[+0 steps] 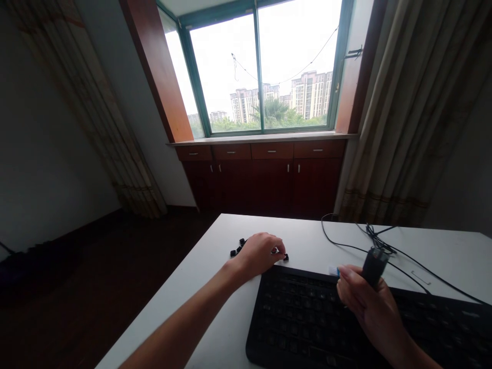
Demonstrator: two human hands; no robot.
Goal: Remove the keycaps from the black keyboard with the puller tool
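A black keyboard (300,312) lies on the white table, some of its keys hard to make out in the dim light. Just beyond its back left corner, my left hand (263,251) is curled down, thumb and fingertips closed at a small black keycap (286,258). Several more loose keycaps (233,253) lie to the left of that hand, partly hidden behind it. Over the middle of the keyboard, my right hand (365,297) grips a cleaning brush by its dark handle (374,265). White and blue bristles (333,270) stick out to the left of its fingers.
Black cables (371,236) run tangled across the back right of the white table (200,287). A thin bent wire piece (422,278) lies near them. Beyond the table stand a dark red cabinet (265,184), a window and curtains (392,102).
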